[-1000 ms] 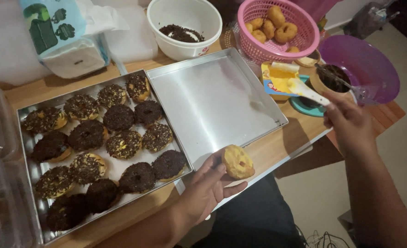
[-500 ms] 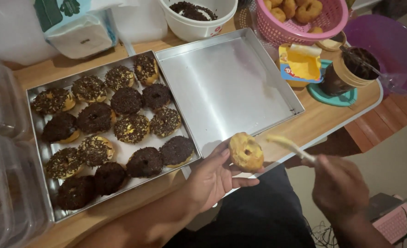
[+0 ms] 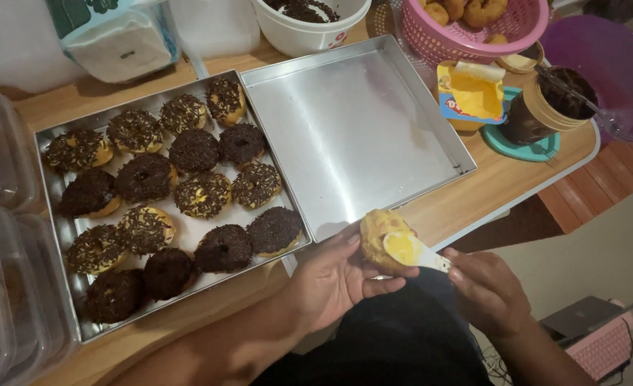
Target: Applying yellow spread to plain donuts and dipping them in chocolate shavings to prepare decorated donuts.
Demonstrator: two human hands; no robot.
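Two hands: I see both low in the frame, off the table's near edge.
Left hand [image 3: 334, 279]: palm up, fingers curled under a plain doughnut [image 3: 382, 237], cradling it.
Right hand [image 3: 489, 289]: fingers pinched on the handle of a pale spatula [image 3: 415, 252].
Spatula axis: I read its long axis as running from lower right to upper left, the rounded blade lying flat on the doughnut's top, coated with yellow spread.
Doughnut: round, golden, rough crust, glossy yellow smear on top.
Filled tray [image 3: 59, 221]: shiny metal, paper-lined, holding chocolate-topped doughnuts, some with sprinkles.
Empty tray [image 3: 352, 129]: brushed metal, square, touching the filled one.
Beyond: pink basket [image 3: 506, 36] of plain doughnuts, yellow packet [image 3: 474, 93], brown tub [image 3: 549, 107].
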